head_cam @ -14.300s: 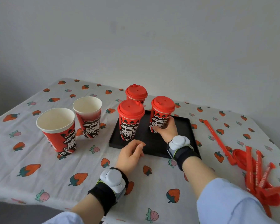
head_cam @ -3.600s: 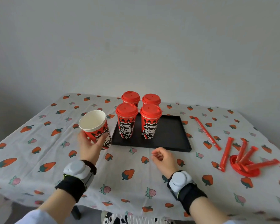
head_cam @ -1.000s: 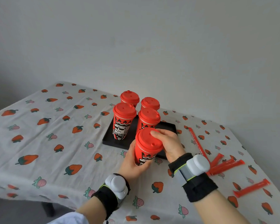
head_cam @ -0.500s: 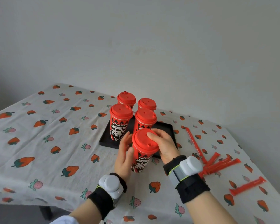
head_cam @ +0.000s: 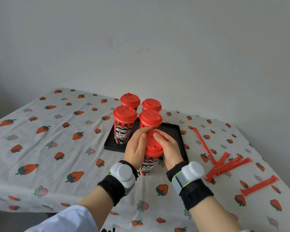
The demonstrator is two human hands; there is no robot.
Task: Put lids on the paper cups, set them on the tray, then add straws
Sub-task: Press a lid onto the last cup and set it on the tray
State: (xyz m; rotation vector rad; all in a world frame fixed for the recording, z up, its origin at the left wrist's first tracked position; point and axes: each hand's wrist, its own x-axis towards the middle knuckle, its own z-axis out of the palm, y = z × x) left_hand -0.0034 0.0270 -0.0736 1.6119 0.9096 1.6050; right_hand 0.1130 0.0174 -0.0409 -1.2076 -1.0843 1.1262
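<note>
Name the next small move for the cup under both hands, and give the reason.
Probably lift the fifth cup onto the tray. Both the left hand and right hand press its lid, which looks seated, yet it stands on the tablecloth in front of the tray.

place: home-like room | cue: strawberry-print tablecloth (head_cam: 60, 141), bare white wall (head_cam: 141, 44)

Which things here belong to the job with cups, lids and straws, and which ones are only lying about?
Part of the job:
- fifth cup with its lid, under the left hand and right hand
- four lidded cups on the black tray
- wrapped straws

Only there:
- strawberry tablecloth
- wrist devices
</note>
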